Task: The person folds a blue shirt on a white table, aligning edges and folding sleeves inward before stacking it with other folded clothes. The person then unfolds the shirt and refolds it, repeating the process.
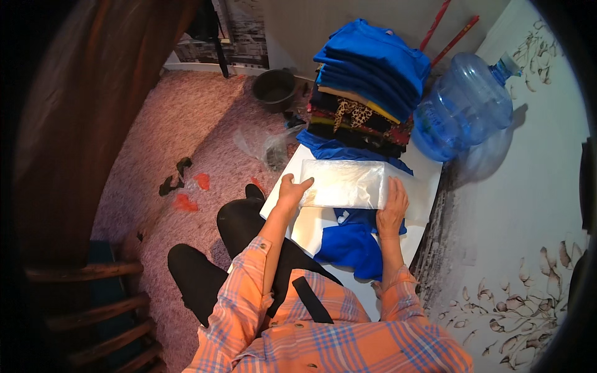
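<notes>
A flat, pale rectangular packet in shiny clear plastic point(343, 184) lies level between my two hands. My left hand point(293, 192) holds its left edge, the thumb resting on top. At the opposite edge, my right hand point(392, 207) grips the packet with its fingers extended along the side. Beneath and in front of the packet, bright blue fabric point(352, 249) lies on a white tabletop point(305, 228), close to my right wrist. More blue cloth point(336, 147) shows just beyond the packet. What lies inside the plastic cannot be made out.
Folded clothes point(368, 79), blue on top, are stacked high at the table's far end. Beside them a large blue water bottle point(466, 107) leans by the wall. A black bucket point(274, 88), a clear plastic bag point(270, 147) and red scraps point(185, 203) lie on the pink carpet point(205, 121).
</notes>
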`<state>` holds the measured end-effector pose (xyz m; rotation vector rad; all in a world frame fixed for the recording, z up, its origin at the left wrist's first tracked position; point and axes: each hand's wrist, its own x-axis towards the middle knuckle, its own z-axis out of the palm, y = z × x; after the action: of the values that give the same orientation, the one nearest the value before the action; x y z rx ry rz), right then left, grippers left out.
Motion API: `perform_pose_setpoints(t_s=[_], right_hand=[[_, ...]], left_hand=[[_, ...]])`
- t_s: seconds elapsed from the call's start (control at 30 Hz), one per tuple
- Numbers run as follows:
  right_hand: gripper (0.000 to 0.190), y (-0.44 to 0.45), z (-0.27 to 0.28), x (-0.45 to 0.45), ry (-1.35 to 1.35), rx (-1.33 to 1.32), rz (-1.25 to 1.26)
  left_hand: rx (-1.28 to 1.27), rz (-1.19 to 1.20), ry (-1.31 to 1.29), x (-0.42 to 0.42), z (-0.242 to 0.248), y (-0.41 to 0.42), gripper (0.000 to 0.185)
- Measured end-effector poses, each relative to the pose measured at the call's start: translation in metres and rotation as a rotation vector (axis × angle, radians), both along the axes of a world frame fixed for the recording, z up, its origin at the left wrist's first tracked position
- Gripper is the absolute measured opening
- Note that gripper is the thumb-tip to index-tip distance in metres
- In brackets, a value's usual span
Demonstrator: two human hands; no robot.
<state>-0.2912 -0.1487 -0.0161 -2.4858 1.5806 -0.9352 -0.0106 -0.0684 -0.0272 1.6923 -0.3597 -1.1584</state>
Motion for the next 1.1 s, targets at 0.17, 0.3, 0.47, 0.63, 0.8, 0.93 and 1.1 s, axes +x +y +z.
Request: perform_pose_setpoints(t_s=[0.17, 0.3, 0.47, 0.63, 0.8, 0.93, 1.1], right_hand=[[0.051, 0.011, 0.027, 0.009, -0.225, 0.005, 0.013], [0.049, 0.026, 0.067, 0.032, -0.52, 0.024, 0.159], [0.057, 0.064, 0.127, 0.071, -0.531, 0.028, 0.364], [0.066, 0.072, 0.136, 0.09, -0.993, 0.218, 0.487], [0.057, 0.057, 0.093, 0.081, -1.01, 0.539, 0.354], [0.049, 0.048, 0.054, 0.077, -1.208, 0.734, 0.303], [0.052, 0.035, 0.07, 0.089, -1.462, 1.094, 0.142]], left_hand=[[-0.131, -0.001, 0.582, -0.003, 0.007, -0.002, 0.037], [-0.295, -0.027, 0.762, 0.008, 0.001, 0.016, 0.042], [-0.634, -0.177, 0.86, 0.035, 0.013, 0.044, 0.054], [-0.719, -0.203, 0.814, 0.051, 0.054, 0.076, 0.072], [-0.746, -0.157, 0.794, 0.052, 0.083, 0.094, 0.067], [-0.685, -0.091, 0.791, 0.042, 0.095, 0.088, 0.06], [-0.565, 0.018, 0.892, 0.031, 0.102, 0.077, 0.051]])
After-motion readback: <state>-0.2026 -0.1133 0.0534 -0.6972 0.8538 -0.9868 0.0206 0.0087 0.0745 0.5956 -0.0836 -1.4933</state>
